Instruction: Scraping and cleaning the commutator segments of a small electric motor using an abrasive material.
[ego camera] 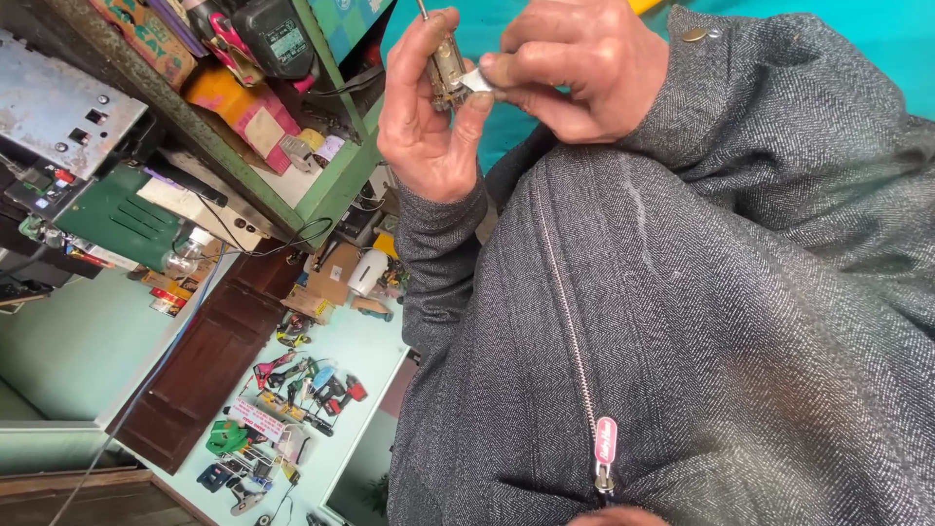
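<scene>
Above the grey jacket (682,321) | left hand (433,127) fingers grip small motor (446,70) | right hand (584,63) fingers pinch white piece (481,81)

Top centre: my left hand (429,117) and right hand (575,63) meet around a small metal part (446,68), held above my jacket (682,321), whose zipper (575,351) runs down its middle. Left of my hands stands a shelf (292,205) bearing boxes (243,107); below it, power tools (302,390) lie on the floor.

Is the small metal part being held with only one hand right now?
No. Both hands grip it: the left hand holds the small metal part while the right hand pinches a white piece against it.
</scene>
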